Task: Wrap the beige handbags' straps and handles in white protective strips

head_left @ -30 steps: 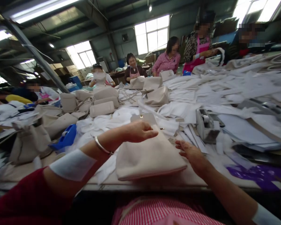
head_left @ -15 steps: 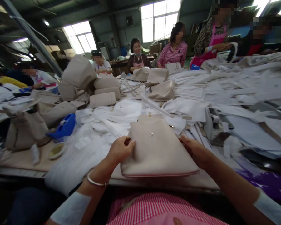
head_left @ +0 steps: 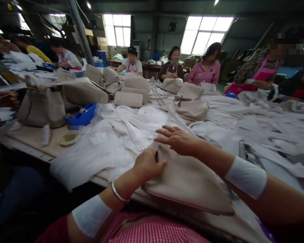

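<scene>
A beige handbag [head_left: 190, 179] lies at the table's front edge, directly before me. My left hand [head_left: 149, 163] grips its left side, with the thumb on the upper face and the fingers curled round behind. Over the bag's far end is my right hand [head_left: 176, 139], its fingers spread and pointing left. Whether that palm touches the bag cannot be made out. The bag's far edge is partly hidden by both hands. Just beyond them lie white wrapping sheets and strips [head_left: 131, 121].
To the left are a blue tape dispenser [head_left: 82, 114], a shallow dish [head_left: 69, 137] and an upright beige bag [head_left: 42, 106]. More beige bags [head_left: 134, 89] are piled farther back. A grey tape dispenser [head_left: 248, 152] sits at right. Several co-workers [head_left: 204, 72] are around the table; one's hand shows at far left.
My right hand has left the bag's right side and moved left across its far end, fingers opening. The bag has turned and tilted in my left hand. My view has swung left.
</scene>
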`<state>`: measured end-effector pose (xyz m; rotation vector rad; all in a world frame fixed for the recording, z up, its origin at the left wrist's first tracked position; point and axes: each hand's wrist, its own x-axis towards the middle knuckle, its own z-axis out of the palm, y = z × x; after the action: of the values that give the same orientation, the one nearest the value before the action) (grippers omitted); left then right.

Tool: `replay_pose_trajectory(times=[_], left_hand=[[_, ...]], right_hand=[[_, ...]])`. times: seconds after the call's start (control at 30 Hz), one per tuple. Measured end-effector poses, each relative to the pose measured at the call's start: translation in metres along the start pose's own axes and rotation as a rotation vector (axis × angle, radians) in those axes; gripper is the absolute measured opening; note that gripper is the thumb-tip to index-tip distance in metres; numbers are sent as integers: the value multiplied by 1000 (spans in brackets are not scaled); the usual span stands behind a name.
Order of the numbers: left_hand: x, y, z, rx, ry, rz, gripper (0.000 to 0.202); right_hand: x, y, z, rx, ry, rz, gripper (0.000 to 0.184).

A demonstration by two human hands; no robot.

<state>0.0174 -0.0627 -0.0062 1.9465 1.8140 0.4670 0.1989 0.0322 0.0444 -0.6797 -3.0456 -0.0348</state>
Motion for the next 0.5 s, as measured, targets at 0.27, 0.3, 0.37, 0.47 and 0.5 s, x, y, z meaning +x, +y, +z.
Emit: replay_pose_trajectory(times=[0.27,0.3,0.37,0.47,0.5], left_hand=[[-25,-6,4,20,29,116,59],[-30,-7,4,30,36,120,61],[-37,-8,3,55,39,111,56],[-40,-10,0,51,-1,109,34],[-39,-11,0,30,-23,115,26]], right_hand=[[45,18,-5,-7,-181,-184,7],[43,21,-9,62,-181,-187,9],[38,26,-17,215,-169,-181,11],[31,28,-24,385,-131,-133,10],[29,28,-25,427,-128,-103,8]])
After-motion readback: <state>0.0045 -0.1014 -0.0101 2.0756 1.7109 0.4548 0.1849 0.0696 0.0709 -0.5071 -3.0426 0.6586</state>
